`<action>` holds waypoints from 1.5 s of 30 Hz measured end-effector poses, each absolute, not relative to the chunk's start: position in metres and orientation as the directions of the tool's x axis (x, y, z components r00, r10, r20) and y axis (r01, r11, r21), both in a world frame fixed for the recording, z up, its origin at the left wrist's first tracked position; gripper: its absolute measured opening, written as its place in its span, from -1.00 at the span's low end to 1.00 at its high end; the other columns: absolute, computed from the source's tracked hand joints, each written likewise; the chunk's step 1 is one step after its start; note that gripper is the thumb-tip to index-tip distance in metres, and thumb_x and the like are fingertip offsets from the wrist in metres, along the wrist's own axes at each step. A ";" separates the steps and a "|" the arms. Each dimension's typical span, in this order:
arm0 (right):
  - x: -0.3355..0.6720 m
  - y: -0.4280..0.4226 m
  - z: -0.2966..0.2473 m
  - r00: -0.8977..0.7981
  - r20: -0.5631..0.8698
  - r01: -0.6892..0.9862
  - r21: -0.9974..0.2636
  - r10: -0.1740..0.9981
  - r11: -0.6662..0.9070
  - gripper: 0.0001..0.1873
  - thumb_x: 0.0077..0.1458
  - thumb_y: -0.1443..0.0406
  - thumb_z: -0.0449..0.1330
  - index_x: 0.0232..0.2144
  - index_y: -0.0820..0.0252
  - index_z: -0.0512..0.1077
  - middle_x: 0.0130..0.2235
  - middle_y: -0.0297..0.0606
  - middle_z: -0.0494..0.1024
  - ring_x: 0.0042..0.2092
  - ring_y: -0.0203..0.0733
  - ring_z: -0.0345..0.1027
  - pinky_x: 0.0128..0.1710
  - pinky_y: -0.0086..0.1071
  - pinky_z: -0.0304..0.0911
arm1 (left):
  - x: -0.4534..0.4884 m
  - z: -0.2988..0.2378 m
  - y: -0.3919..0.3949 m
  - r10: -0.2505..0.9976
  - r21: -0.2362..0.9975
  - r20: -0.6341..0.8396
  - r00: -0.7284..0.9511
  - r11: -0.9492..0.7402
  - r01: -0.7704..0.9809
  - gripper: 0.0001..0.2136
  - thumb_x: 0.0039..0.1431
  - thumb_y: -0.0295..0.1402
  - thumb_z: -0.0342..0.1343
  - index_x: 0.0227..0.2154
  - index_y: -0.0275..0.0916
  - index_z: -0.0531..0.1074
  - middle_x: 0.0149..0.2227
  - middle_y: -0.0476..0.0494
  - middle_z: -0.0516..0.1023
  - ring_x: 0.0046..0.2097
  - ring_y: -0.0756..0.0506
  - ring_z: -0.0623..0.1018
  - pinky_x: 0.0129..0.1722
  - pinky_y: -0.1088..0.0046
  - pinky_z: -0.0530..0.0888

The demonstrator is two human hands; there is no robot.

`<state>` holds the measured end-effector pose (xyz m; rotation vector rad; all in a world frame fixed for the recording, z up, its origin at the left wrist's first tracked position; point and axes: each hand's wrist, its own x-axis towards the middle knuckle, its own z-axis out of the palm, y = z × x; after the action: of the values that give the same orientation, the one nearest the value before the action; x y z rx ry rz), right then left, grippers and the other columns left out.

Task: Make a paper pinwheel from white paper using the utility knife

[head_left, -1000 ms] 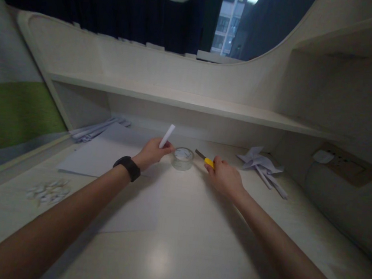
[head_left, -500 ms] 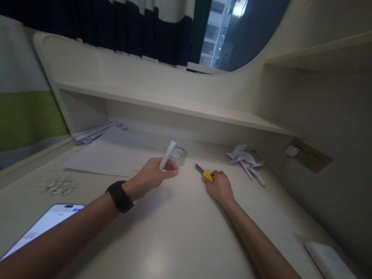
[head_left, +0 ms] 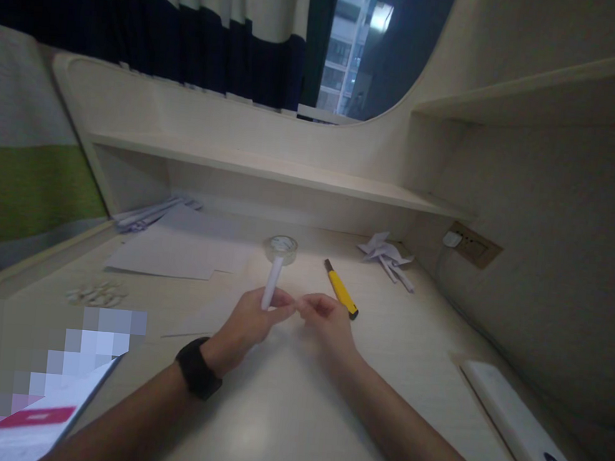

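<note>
My left hand (head_left: 245,325), with a dark watch on its wrist, holds a white rolled paper tube (head_left: 272,283) that sticks up and away from me. Its thumb and fingertips meet the fingertips of my right hand (head_left: 333,327), which are pinched together. Whether anything small lies between the fingers is too unclear to see. A yellow utility knife (head_left: 341,292) lies on the desk just beyond my right hand. Behind the tube's upper end sits a roll of clear tape (head_left: 289,251).
White paper sheets (head_left: 176,251) lie at the left, beside small pale pieces (head_left: 96,294) and a phone (head_left: 48,419). A paper pinwheel (head_left: 384,253) rests at the back right. Nearer on the right lies a white device (head_left: 517,421). A shelf (head_left: 270,168) spans the back.
My right hand has let go of the utility knife, leaving it on the desk, and moved left to meet my left hand. The left hand, with the paper tube, has come slightly nearer.
</note>
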<state>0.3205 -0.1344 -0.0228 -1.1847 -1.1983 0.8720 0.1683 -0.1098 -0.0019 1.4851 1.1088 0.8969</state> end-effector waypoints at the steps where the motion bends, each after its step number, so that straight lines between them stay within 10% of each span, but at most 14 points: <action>1: 0.318 -0.138 -0.027 0.211 0.210 0.056 -0.978 0.955 0.202 -0.73 -0.14 0.11 0.30 -0.50 0.22 0.47 -0.51 -0.29 0.50 -0.48 -0.26 0.32 -0.49 -0.42 0.23 | 0.168 -0.005 -0.111 0.951 0.980 -0.012 0.309 -0.050 0.192 -0.71 -0.05 -0.12 0.22 -0.41 -0.26 0.43 -0.64 0.09 0.28 -0.68 0.10 0.17 -0.72 0.58 0.03; 21: 0.323 -0.159 -0.024 0.233 0.592 0.458 -0.767 0.771 0.450 -0.87 0.15 0.28 0.10 -0.43 0.18 0.33 -0.42 -0.34 0.39 -0.35 -0.27 0.29 -0.31 -0.41 0.22 | 0.161 -0.019 -0.114 0.890 0.926 0.080 0.450 -0.233 0.298 -0.63 0.06 -0.12 0.15 -0.16 -0.29 0.47 -0.28 -0.18 0.58 -0.43 -0.05 0.50 -0.46 0.47 0.37; 28: 0.328 -0.163 -0.008 0.491 0.682 0.456 -0.731 0.542 0.508 -0.87 0.21 0.21 0.06 -0.30 0.16 0.29 -0.33 -0.29 0.44 -0.28 -0.25 0.36 -0.25 -0.36 0.27 | 0.160 -0.014 -0.134 0.799 0.449 0.228 0.556 -0.593 0.668 -0.72 0.27 -0.11 -0.08 -0.23 -0.24 0.32 -0.36 -0.12 0.49 -0.38 -0.13 0.49 -0.43 0.42 0.32; 35: 0.326 -0.162 -0.028 0.304 0.634 0.652 -0.683 0.711 0.329 -0.85 0.27 0.22 -0.06 -0.27 0.15 0.23 -0.53 -0.42 0.45 -0.50 -0.31 0.37 -0.44 -0.48 0.21 | 0.174 -0.026 -0.148 0.640 0.073 0.242 0.730 -0.762 0.644 -0.82 0.34 -0.34 -0.16 -0.28 -0.26 0.32 -0.30 -0.14 0.41 -0.30 -0.13 0.44 -0.32 0.35 0.39; 45: 0.334 -0.154 -0.045 0.201 0.691 0.883 -0.435 0.694 0.178 -0.71 0.28 0.17 -0.12 -0.24 0.22 0.32 -0.53 -0.30 0.50 -0.58 -0.25 0.37 -0.59 -0.47 0.04 | 0.170 -0.027 -0.147 0.585 0.043 0.323 0.744 -0.795 0.606 -0.81 0.33 -0.30 -0.10 -0.22 -0.25 0.37 -0.30 -0.12 0.43 -0.29 -0.17 0.46 -0.33 0.30 0.40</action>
<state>0.3345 -0.1541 -0.0447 -1.5654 -1.5426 -0.2606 0.1701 -0.1469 -0.0273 2.9936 1.0228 0.5192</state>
